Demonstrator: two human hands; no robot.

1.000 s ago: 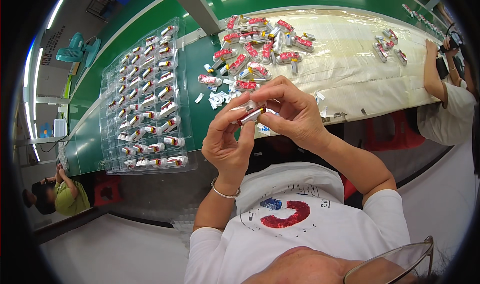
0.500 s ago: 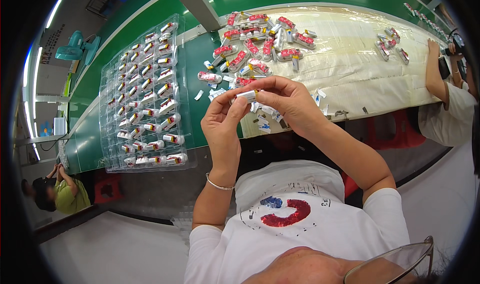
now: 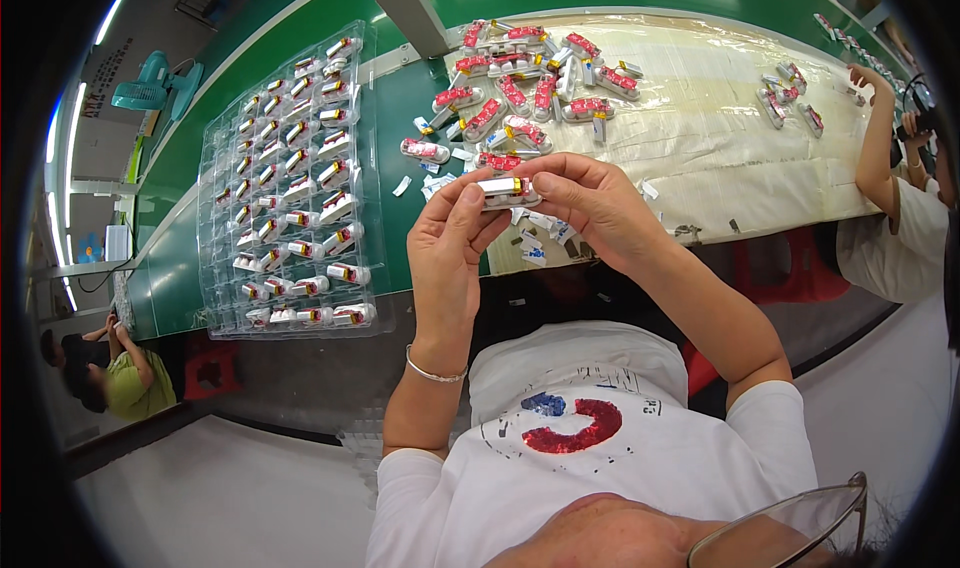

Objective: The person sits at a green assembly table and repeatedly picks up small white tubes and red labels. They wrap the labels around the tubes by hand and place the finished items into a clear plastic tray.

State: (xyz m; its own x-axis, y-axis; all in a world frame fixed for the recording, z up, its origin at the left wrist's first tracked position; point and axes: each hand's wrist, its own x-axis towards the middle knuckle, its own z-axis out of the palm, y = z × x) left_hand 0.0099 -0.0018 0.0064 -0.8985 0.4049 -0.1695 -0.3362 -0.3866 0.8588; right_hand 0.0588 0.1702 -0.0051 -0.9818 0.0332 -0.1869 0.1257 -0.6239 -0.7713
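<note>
Held cylinder [image 3: 497, 185]: smooth, silver-white, metallic-looking, shiny gold band [image 3: 519, 185] at one end. Tray [image 3: 368, 88]: clear moulded plastic, glossy. Tabletop [image 3: 393, 138]: green, smooth, glossy, throwing back lamp streaks. Covering sheet [image 3: 720, 163]: cream, creased, shiny, film-like. Slips [image 3: 402, 186]: paper-like, finish too small to judge. Post [image 3: 405, 13]: dull grey metal look. Bracelet [image 3: 432, 375]: polished silvery metal. Shirt [image 3: 590, 488]: matt white cloth, red patch [image 3: 580, 433] rough, glittering
</note>
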